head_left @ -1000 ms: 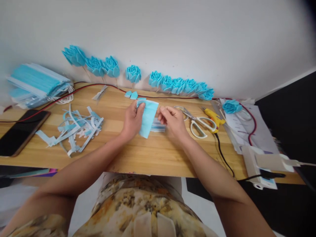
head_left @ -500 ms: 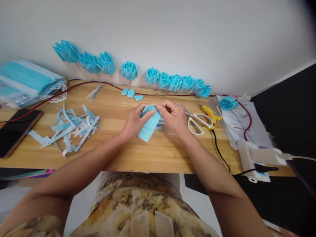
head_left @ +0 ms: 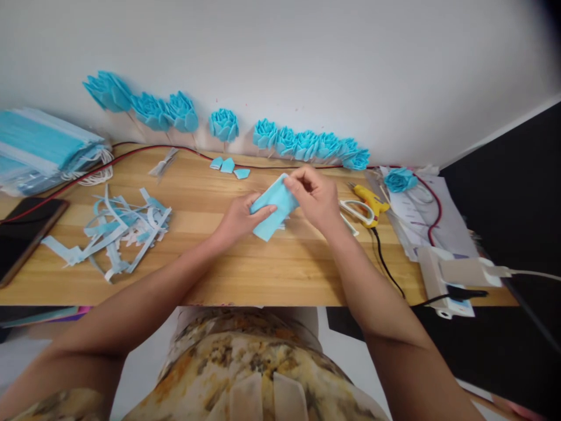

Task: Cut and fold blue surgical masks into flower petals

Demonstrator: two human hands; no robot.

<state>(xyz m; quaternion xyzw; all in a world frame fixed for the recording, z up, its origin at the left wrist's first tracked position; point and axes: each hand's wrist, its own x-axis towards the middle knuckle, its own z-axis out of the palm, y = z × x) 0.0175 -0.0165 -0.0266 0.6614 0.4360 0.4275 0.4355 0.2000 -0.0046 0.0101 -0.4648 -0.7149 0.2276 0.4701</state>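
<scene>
Both my hands hold one light blue piece of mask fabric (head_left: 275, 209) just above the middle of the wooden table (head_left: 263, 269). My left hand (head_left: 239, 217) pinches its left edge, thumb on top. From the right, my right hand (head_left: 316, 197) pinches the upper corner with closed fingers. The piece is tilted, its lower corner near the table top. Under my right hand a few more blue pieces lie partly hidden.
Blue fabric flowers (head_left: 307, 145) line the wall. Cut strips (head_left: 118, 231) lie left, a stack of face masks (head_left: 41, 146) and a phone (head_left: 21, 231) far left. Scissors (head_left: 357, 211), a yellow glue gun (head_left: 370, 197), papers and a power strip (head_left: 447, 275) are right.
My right hand went from the fabric's right side up to its top corner, and the piece has turned to a slant. My view has shifted slightly right.
</scene>
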